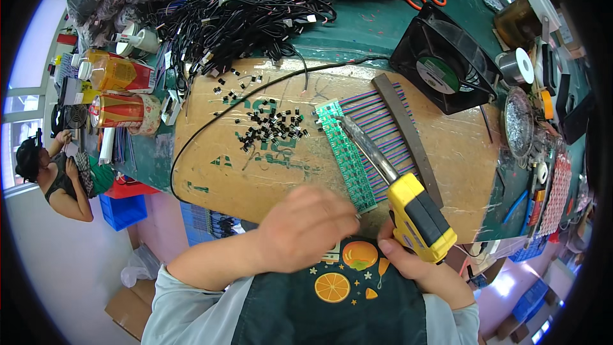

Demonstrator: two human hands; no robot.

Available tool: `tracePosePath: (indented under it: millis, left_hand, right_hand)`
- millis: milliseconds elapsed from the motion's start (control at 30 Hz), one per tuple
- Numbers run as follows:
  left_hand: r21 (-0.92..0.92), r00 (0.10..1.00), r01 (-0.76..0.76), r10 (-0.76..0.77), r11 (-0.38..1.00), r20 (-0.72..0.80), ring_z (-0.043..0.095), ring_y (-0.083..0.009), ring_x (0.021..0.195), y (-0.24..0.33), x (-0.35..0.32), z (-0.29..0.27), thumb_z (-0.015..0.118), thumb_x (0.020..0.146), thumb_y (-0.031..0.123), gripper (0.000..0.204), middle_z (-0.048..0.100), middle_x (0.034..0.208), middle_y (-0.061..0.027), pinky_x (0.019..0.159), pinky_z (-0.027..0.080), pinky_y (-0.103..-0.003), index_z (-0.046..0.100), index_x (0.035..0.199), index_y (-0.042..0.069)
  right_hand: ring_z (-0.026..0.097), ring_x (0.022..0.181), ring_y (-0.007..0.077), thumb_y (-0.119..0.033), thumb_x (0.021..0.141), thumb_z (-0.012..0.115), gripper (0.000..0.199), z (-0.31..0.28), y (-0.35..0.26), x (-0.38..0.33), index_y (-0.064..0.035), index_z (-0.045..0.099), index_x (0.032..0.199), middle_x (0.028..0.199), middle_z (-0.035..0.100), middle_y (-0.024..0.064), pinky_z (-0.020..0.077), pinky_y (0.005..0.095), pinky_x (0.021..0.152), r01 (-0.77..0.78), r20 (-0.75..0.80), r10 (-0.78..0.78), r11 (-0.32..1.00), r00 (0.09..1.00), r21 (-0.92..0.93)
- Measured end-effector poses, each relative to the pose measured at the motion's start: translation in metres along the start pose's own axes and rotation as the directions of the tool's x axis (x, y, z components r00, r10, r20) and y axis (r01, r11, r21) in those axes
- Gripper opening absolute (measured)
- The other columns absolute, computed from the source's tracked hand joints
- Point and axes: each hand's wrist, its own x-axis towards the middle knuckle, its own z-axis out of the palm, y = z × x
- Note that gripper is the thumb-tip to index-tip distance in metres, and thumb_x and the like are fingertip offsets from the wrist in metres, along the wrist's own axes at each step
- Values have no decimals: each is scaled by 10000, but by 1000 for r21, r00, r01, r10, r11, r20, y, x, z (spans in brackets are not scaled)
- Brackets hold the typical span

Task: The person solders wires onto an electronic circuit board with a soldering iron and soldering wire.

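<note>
My right hand (pixel 406 252) is wrapped round a yellow and black soldering gun (pixel 418 217). Its long metal tip slants up and left over a green circuit board panel (pixel 350 160), ending near the panel's far end. My left hand (pixel 310 227), somewhat smeared by motion, is curled with fingers together beside the panel's near end; whatever they pinch is hidden. Striped multicoloured wires (pixel 383 131) run from the panel's right side under a dark brown bar (pixel 408 140). Left of the panel lies a loose pile of small black parts with metal legs (pixel 274 129).
A wooden board (pixel 217 166) covers the green table. Black cables (pixel 249 13) are heaped at the back; one curves across the board. A black fan (pixel 444 61) stands back right, near a solder spool (pixel 516 67) and metal dish (pixel 517 121). Bottles and cans (pixel 121 112) stand left. Another person (pixel 64 176) sits far left.
</note>
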Motion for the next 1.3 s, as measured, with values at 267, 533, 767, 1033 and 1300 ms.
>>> tracePosePath:
  millis: [267, 533, 767, 1033, 1300]
  left_hand:
    - [-256, 993, -109, 94, 961, -68, 658, -289, 927, 6, 3, 18, 725, 725, 51, 315, 671, 1047, -127, 785, 540, -385, 675, 1033, -2]
    - [-321, 997, 64, -73, 945, -16, 652, -260, 886, 3, 5, 24, 732, 801, 41, 214, 665, 997, -73, 773, 529, -371, 685, 1009, 40]
    - [-66, 996, 82, -80, 994, 44, 628, -282, 974, -8, 14, 7, 767, 767, 29, 184, 652, 1065, -84, 833, 491, -382, 699, 934, 65]
    - [231, 928, 267, -185, 936, -325, 601, -319, 1035, -59, 22, 5, 757, 763, 10, 142, 631, 1092, -121, 897, 470, -419, 680, 881, 32]
    - [263, 940, 252, -170, 931, -297, 601, -313, 1061, -64, 21, 9, 764, 751, 19, 155, 628, 1075, -103, 932, 451, -413, 682, 880, 47]
  right_hand:
    - [651, 760, 186, -34, 842, 732, 166, 7, -1, 8, -38, 670, 996, 852, 669, 70, 518, 303, 691, -16, -12, 17, 996, 1000, 84]
    - [631, 813, 156, -47, 891, 694, 197, 7, 0, 7, -23, 638, 1078, 924, 659, 56, 513, 305, 718, -16, -24, 22, 979, 999, 201]
    - [591, 801, 130, -81, 912, 684, 147, 6, -4, 11, -43, 613, 1035, 892, 618, 27, 485, 298, 697, -32, 4, 33, 922, 999, 386]
    - [568, 747, 147, -161, 921, 692, 129, -4, 18, -7, -64, 610, 944, 809, 589, 21, 468, 310, 667, -27, 45, 10, 909, 999, 416]
    - [517, 664, 148, -262, 884, 737, 606, -8, 28, -15, 0, 443, 1345, 732, 523, 40, 449, 295, 623, -150, 71, 136, 952, 988, 267]
